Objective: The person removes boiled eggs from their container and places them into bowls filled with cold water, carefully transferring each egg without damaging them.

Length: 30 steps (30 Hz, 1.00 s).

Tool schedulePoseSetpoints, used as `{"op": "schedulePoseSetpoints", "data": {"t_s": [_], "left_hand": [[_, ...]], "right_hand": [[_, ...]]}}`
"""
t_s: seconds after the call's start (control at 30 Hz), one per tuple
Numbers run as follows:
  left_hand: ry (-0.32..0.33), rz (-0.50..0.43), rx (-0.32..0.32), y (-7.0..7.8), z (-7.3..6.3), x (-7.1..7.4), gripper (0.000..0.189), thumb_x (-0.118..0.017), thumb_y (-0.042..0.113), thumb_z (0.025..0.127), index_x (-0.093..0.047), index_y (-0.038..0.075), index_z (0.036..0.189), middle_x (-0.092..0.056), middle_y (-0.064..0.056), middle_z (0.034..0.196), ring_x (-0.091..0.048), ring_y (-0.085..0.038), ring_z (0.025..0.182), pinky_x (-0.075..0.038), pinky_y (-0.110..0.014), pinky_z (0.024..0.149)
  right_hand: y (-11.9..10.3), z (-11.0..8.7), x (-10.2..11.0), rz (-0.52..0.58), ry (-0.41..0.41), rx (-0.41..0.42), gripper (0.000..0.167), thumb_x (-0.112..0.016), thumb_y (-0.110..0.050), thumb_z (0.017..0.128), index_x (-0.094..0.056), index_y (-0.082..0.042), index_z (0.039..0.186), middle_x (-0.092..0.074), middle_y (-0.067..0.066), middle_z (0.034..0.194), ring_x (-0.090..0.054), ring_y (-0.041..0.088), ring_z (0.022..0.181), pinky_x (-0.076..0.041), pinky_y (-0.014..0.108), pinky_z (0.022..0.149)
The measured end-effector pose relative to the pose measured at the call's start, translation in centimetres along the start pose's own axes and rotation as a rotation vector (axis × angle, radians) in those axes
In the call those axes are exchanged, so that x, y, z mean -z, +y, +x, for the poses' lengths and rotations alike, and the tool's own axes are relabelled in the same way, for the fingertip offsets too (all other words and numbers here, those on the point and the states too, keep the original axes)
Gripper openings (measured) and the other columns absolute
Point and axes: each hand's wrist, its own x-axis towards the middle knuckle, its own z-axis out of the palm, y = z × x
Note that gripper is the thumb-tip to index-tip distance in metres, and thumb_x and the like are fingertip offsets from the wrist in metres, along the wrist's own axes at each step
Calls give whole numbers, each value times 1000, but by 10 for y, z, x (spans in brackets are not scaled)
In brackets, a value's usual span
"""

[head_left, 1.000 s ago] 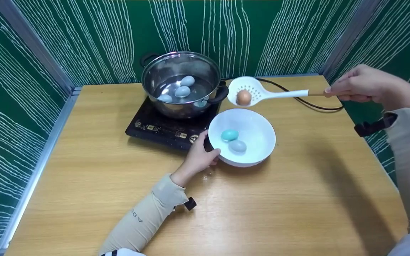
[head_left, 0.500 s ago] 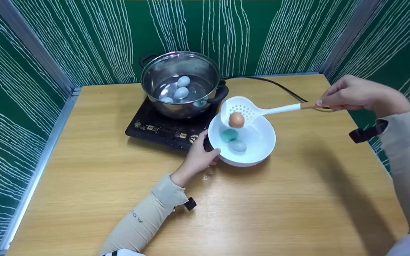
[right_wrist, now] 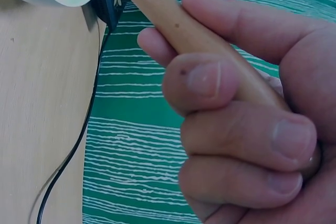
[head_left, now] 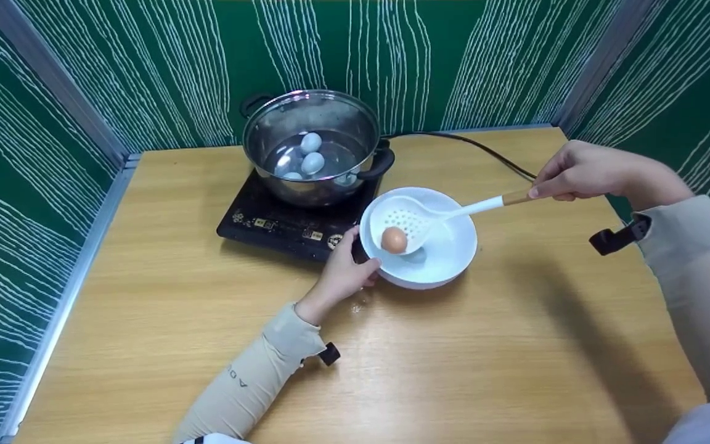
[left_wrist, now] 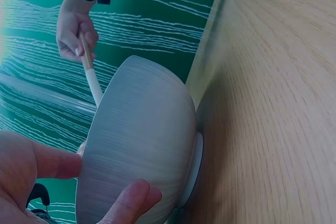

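My right hand [head_left: 586,171] grips the wooden end of a white slotted spoon [head_left: 481,206]; in the right wrist view the fingers curl round the brown handle [right_wrist: 205,40]. The spoon's head is tilted inside a white bowl [head_left: 457,246], with a brown egg [head_left: 394,240] lying at its lower edge. Beneath the spoon a pale egg [head_left: 415,256] shows faintly; the turquoise one is hidden. My left hand [head_left: 346,268] holds the bowl's left side, its thumb by the rim. The left wrist view shows fingers against the outer wall of the bowl [left_wrist: 142,129].
Behind and left of the bowl, a steel pot [head_left: 318,192] with water and several pale eggs [head_left: 312,163] stands on a black induction cooker [head_left: 275,216]. A black cord [head_left: 484,148] runs along the wooden table [head_left: 453,364]. Green patterned walls [head_left: 164,68] enclose the back and sides.
My right hand has brought the spoon and brown egg leftward, toward me and down, from beside the pot into the bowl. The left hand stays on the bowl. Eggs in the pot drift slightly.
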Motion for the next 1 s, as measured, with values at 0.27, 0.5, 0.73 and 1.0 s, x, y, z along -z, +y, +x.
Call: {"op": "schedulePoseSetpoints", "data": {"t_s": [0.27, 0.5, 0.73, 1.0], "left_hand": [[0, -2, -9, 0, -1, 0, 80, -69, 6, 97, -31, 0, 167, -44, -34, 160, -78, -35, 80, -73, -47, 72], [3, -13, -8, -1, -1, 0, 79, -70, 7, 99, -32, 1, 167, -45, -34, 159, -77, -32, 78, -73, -50, 73], [6, 0, -4, -1, -1, -1, 80, -70, 6, 99, -30, 0, 168, -44, -34, 160, -77, -30, 79, -73, -45, 72], [12, -3, -9, 1, -1, -2, 80, -69, 3, 96, -32, 0, 167, -49, -34, 155, -76, -30, 77, -73, -45, 69]], "right_hand": [[-13, -1, -5, -25, -1, 29, 27, -73, -24, 106, -82, -4, 121, -54, 1, 67, -47, 16, 60, -43, 27, 55], [-26, -5, -8, -64, 34, 52, 25, -74, -24, 105, -83, -6, 119, -57, 2, 73, -51, 20, 73, -42, 30, 62], [-31, -8, -8, -89, 77, 58, 24, -76, -23, 104, -83, -6, 118, -63, 4, 80, -53, 23, 81, -44, 31, 64], [-30, -12, -3, -111, 119, 48, 27, -76, -25, 104, -82, -2, 118, -61, 4, 78, -52, 23, 77, -44, 29, 59]]}}
